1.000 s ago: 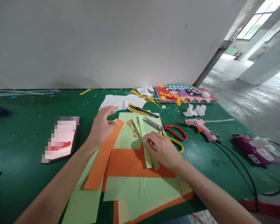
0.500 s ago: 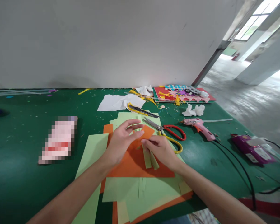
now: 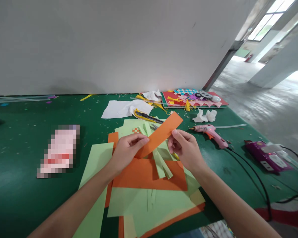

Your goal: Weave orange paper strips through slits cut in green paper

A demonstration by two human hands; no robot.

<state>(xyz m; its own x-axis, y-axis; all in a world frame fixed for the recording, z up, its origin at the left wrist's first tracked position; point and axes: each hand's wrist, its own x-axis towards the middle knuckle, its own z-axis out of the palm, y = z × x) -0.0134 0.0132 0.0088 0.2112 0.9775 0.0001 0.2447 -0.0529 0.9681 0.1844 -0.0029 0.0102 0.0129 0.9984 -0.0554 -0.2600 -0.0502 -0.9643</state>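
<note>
Both hands hold a long orange paper strip (image 3: pixel 161 133) lifted above the table, slanting up to the right. My left hand (image 3: pixel 126 150) pinches its lower end, and my right hand (image 3: pixel 186 147) pinches its right edge near the top. Below them lies an orange sheet (image 3: pixel 144 175) on light green sheets (image 3: pixel 151 201), with loose green strips (image 3: pixel 161 165) fanned across it. A small orange-and-green woven patch (image 3: pixel 135 130) shows just beyond my left fingers.
A yellow utility knife (image 3: pixel 146 116), white cloth (image 3: pixel 121 108), pink glue gun (image 3: pixel 211 131) with black cable, purple power strip (image 3: pixel 267 156) and a colourful craft board (image 3: pixel 193 98) lie on the green table (image 3: pixel 27 138). A pink blurred item (image 3: pixel 58 150) lies at left.
My left hand brought the orange strip from the left side to the middle and raised it. My right hand left the green strips and took the strip's upper part. The scissors are now hidden.
</note>
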